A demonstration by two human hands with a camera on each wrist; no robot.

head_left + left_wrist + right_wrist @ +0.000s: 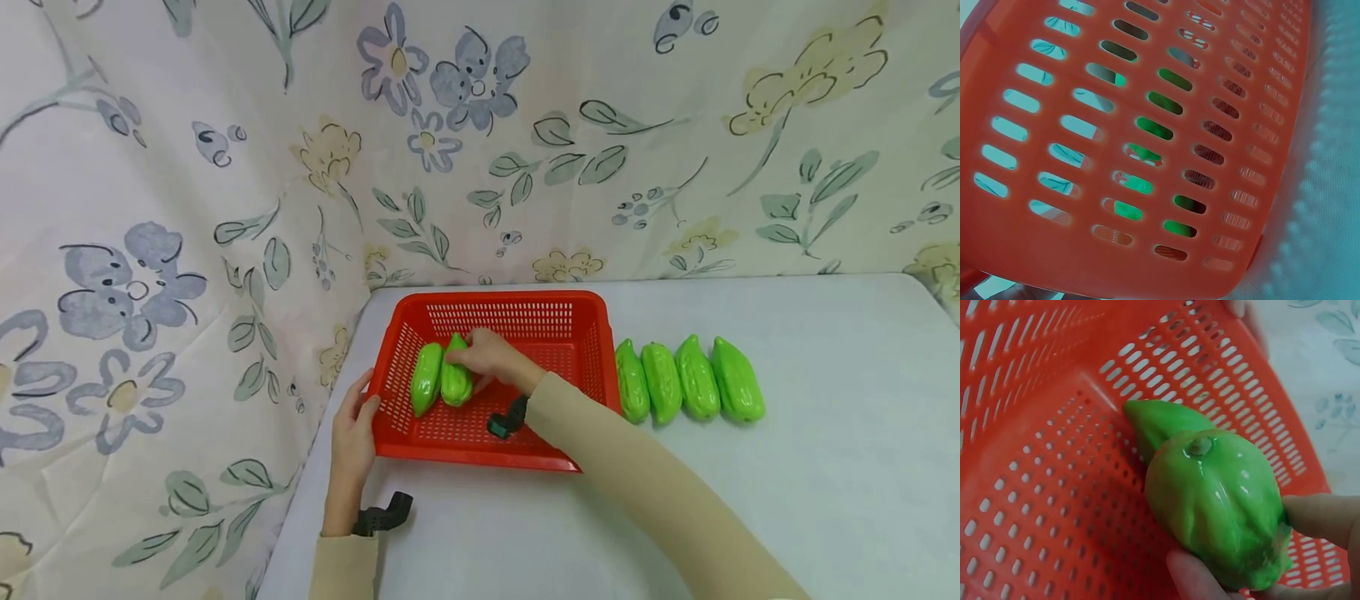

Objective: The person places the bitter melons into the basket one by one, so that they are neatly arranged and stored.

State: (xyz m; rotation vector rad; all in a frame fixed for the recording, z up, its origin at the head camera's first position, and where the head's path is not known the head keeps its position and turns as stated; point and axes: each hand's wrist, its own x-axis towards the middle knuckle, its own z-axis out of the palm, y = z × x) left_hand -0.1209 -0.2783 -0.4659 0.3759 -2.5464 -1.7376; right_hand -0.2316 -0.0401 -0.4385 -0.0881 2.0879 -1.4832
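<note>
A red plastic basket [487, 463] with slotted walls stands on the table. My right hand [491, 357] reaches inside and grips a glossy green fruit [456, 385], ridged and shaped like a small papaya. Up close in the right wrist view, thumb and fingers curl around this fruit [1216, 500], its stem stub facing the camera. Beside it in the basket lies a second green fruit [427, 379], partly hidden behind the held one in the right wrist view. My left hand [354, 433] holds the basket's left rim. The left wrist view is filled by the slotted wall [1141, 137].
Several more green fruits [694, 379] lie in a row on the white table [840, 433], just right of the basket. A floral cloth [525, 183] hangs behind the table and along its left side.
</note>
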